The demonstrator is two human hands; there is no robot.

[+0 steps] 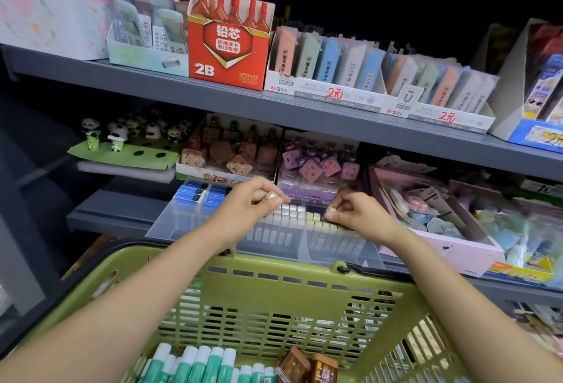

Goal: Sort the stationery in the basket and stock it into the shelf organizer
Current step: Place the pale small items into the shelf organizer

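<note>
The green basket (304, 285) is cut off at the bottom edge, white-and-green tubes (201, 364) only partly seen inside. Beyond it, over the clear shelf organizer (170, 224), the left hand (253, 203) pinches a small pale piece (272, 196); the right hand (356, 209) curls onto the pale yellow row (320, 221), its grip unclear.

Basket (344, 263) before organizer (170, 221) (glue sticks (198, 364) inside basket)

Grey metal shelving: upper shelf (213, 99) carrying a red 2B box (227, 56) and pastel lead-case boxes (329, 78), lower shelf (115, 215) with panda figures (118, 134) and pink tray (451, 242), dark recess above, dim side panel left.
</note>
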